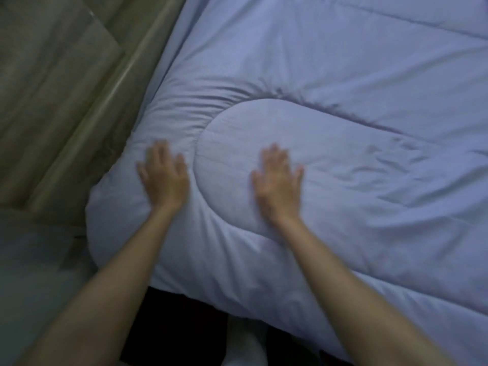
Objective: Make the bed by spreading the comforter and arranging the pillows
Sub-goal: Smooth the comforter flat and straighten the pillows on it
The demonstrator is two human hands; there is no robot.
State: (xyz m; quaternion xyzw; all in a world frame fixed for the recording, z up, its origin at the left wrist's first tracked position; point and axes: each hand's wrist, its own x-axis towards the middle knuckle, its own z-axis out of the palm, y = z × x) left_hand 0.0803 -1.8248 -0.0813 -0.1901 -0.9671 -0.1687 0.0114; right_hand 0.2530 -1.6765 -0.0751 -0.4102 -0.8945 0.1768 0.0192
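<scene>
A pale blue quilted comforter [343,101] covers the bed and fills most of the view, with a rounded stitched panel near its corner. My left hand [165,178] lies flat on the comforter close to the corner, fingers spread. My right hand [277,180] lies flat on the rounded panel, fingers apart. Both hands are slightly blurred and hold nothing. Folds gather around the panel's upper edge. No pillow is visible.
A greenish wall or headboard with a long rail [105,101] runs diagonally along the bed's left side. Below the comforter's near edge there is a dark gap [179,320]. A pale surface [34,260] lies at lower left.
</scene>
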